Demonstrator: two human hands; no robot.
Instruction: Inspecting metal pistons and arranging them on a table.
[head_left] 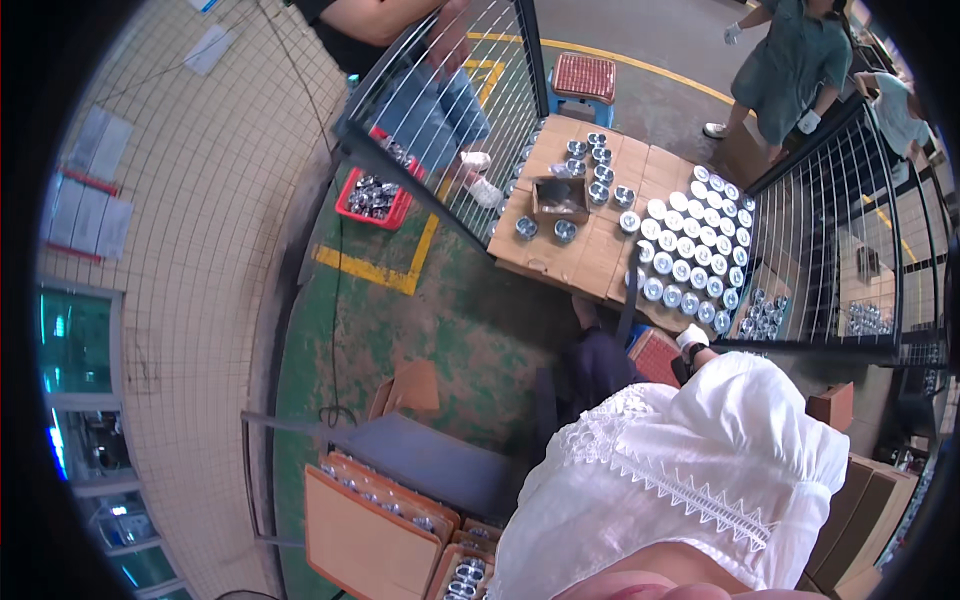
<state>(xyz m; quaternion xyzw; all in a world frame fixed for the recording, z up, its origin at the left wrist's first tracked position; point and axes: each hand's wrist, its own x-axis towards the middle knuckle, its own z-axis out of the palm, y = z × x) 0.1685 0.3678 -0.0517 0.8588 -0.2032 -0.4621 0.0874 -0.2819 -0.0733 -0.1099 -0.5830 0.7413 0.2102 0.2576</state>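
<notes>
The block of round, silver metal parts [682, 270] stands at the right end of the brown, cardboard-topped table [570, 262], filling it toward the near right corner. The white-gloved right hand [690, 337] is just beside the near edge by that corner, the parts lying ahead of it; round, they show no long axis. The left hand is out of view. The right fingers are too small to tell whether spread, pressed together or pinching anything
</notes>
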